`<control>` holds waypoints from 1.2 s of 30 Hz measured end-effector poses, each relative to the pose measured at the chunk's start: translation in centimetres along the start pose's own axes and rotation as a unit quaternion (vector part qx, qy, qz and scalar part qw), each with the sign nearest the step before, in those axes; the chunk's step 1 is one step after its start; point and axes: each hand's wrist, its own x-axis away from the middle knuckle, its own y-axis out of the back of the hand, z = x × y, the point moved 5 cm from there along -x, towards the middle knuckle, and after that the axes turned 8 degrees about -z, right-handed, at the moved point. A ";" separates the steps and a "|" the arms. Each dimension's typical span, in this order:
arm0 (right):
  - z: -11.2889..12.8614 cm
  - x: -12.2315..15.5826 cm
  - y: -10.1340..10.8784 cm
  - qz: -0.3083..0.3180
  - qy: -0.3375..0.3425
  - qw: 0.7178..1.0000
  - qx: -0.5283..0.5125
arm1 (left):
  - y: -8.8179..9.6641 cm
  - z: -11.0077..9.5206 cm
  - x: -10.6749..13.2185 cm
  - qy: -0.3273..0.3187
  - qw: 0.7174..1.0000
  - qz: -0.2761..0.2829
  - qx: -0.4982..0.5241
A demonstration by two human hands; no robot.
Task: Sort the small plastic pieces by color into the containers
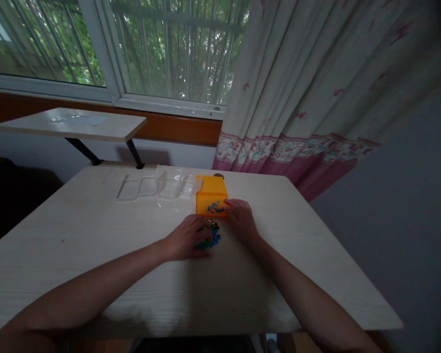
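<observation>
A small heap of tiny blue, green and dark pieces point(212, 235) lies on the pale wooden table point(95, 245). My left hand point(188, 238) rests on the left side of the heap, fingers curled over the pieces. My right hand point(241, 218) sits at the near right corner of an orange tray point(210, 195), fingers bent at its edge. Several blue pieces point(216, 207) lie inside the orange tray near its front. What either hand pinches is too small to make out.
Several clear plastic trays point(156, 187) stand in a row left of the orange one. A small white side table point(73, 123) on black legs stands beyond the far edge, under the window. A flowered curtain point(316, 98) hangs at the right.
</observation>
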 end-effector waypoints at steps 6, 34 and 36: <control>0.5 0.1 0.2 0.001 0.003 1.000 0.000 | -0.2 0.4 -0.3 0.027 0.997 -0.018 -0.066; 2.2 0.0 0.6 0.043 0.039 0.997 -0.043 | 2.0 1.8 0.8 0.062 0.996 -0.005 -0.064; 2.2 0.0 0.6 0.044 0.038 0.997 -0.044 | 2.1 1.8 0.8 0.068 0.995 -0.005 -0.068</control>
